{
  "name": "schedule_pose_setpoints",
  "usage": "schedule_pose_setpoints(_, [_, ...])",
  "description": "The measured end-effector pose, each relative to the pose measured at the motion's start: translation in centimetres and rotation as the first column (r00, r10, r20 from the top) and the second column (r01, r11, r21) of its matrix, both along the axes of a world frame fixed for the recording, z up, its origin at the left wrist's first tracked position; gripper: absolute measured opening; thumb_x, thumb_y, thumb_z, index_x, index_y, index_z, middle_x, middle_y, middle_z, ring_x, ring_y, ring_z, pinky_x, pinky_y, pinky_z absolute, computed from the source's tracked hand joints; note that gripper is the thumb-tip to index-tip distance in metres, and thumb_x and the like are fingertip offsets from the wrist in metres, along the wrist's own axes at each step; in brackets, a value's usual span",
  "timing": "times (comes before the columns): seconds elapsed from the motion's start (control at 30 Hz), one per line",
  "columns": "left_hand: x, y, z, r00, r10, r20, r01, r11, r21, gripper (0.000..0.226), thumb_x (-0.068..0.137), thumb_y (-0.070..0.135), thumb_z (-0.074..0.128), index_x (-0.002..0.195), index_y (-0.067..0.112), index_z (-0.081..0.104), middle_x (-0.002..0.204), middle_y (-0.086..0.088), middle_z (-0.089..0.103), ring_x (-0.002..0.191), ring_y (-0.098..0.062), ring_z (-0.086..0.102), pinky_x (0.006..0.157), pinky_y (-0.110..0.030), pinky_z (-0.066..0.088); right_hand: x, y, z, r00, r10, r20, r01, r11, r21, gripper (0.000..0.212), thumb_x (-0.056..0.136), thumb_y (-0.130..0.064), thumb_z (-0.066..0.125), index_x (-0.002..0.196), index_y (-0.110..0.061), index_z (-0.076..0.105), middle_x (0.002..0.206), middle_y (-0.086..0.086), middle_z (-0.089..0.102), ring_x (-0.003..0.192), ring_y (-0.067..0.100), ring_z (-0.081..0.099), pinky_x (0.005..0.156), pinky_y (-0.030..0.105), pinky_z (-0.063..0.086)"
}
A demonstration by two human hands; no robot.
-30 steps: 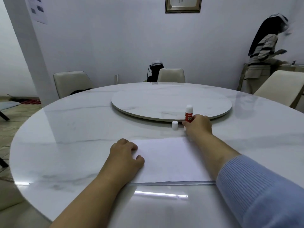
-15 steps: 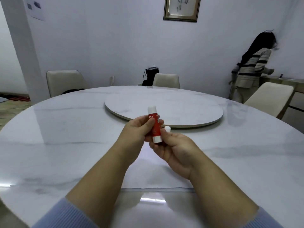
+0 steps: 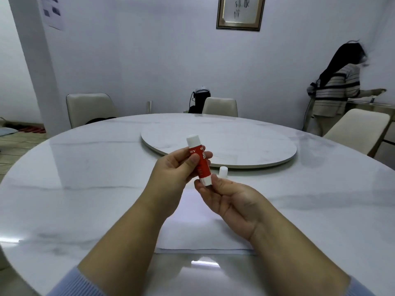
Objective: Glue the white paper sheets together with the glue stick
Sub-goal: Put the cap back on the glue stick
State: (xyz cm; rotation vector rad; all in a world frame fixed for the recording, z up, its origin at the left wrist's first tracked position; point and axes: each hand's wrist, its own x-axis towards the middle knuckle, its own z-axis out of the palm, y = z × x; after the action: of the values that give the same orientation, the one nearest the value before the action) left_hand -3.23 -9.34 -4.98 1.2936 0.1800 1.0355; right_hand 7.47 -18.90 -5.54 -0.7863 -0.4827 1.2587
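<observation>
A red glue stick (image 3: 202, 163) with white ends is held upright above the table, in front of me. My left hand (image 3: 174, 169) grips its red body between thumb and fingers. My right hand (image 3: 230, 201) pinches the white base of the stick from below. A small white cap (image 3: 223, 171) stands on the marble table just behind my right hand. The white paper sheets (image 3: 198, 233) lie flat on the table under my forearms, partly hidden by them.
A round marble turntable (image 3: 245, 146) sits at the middle of the round table (image 3: 85, 189). Beige chairs (image 3: 89, 108) stand around the far side. A person in a striped top (image 3: 335, 90) stands at a counter at the back right.
My right hand lifted the glue stick from the table beside the cap. My left hand left the paper and took hold of the stick's body. The stick now sits higher.
</observation>
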Motion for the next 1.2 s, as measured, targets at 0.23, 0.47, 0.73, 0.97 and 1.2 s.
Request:
schedule_pose_setpoints(0.23, [0.4,0.0,-0.2,0.998,0.057,-0.026,-0.058,0.997,-0.045,0.016,0.089,0.004,0.054,0.093,0.01,0.068,0.085,-0.003,0.076,0.083,-0.016,0.071,0.073,-0.022,0.057,0.1,-0.1,0.3,0.999,0.022,-0.033,-0.024,0.999,-0.033,0.022,0.087,-0.011,0.06,0.087,0.01,0.064,0.078,0.023,0.07,0.068,0.029,0.073,0.06,0.042,0.061])
schedule_pose_setpoints(0.47, [0.0,0.2,-0.1,0.999,0.023,0.025,-0.021,0.997,-0.073,0.016,0.089,0.006,0.053,0.091,0.008,0.069,0.084,-0.005,0.076,0.084,-0.018,0.072,0.072,-0.023,0.057,-0.1,0.4,0.1,0.99,-0.118,0.082,0.116,0.993,0.027,0.017,0.073,0.012,0.064,0.086,0.002,0.064,0.074,0.015,0.072,0.066,0.022,0.073,0.08,0.037,0.058])
schedule_pose_setpoints(0.73, [0.3,0.1,-0.3,1.0,0.008,0.02,-0.007,0.996,-0.088,0.016,0.088,0.004,0.052,0.094,0.007,0.067,0.085,-0.005,0.076,0.085,-0.017,0.072,0.073,-0.023,0.057,-0.1,0.3,-0.1,0.995,-0.054,0.087,0.057,0.998,-0.025,0.004,0.085,0.003,0.06,0.085,0.006,0.063,0.068,0.015,0.071,0.062,0.023,0.073,0.062,0.034,0.062])
schedule_pose_setpoints(0.97, [0.3,0.4,-0.8,0.999,-0.026,0.036,0.032,0.984,-0.173,0.017,0.086,0.009,0.053,0.095,0.005,0.067,0.087,-0.007,0.076,0.087,-0.018,0.072,0.072,-0.023,0.058,0.3,0.5,0.0,0.998,-0.042,-0.038,0.039,0.996,-0.083,0.039,0.095,-0.028,0.052,0.101,0.01,0.057,0.076,0.021,0.07,0.061,0.026,0.073,0.052,0.033,0.059])
schedule_pose_setpoints(1.2, [0.3,0.7,-1.1,0.998,-0.029,0.047,0.036,0.987,-0.158,0.016,0.085,0.007,0.055,0.093,0.005,0.068,0.087,-0.007,0.076,0.088,-0.018,0.072,0.072,-0.023,0.057,-0.4,0.6,-0.2,0.993,-0.116,0.032,0.117,0.991,-0.057,0.025,0.078,-0.004,0.07,0.098,0.0,0.056,0.094,0.022,0.064,0.069,0.03,0.073,0.07,0.036,0.062])
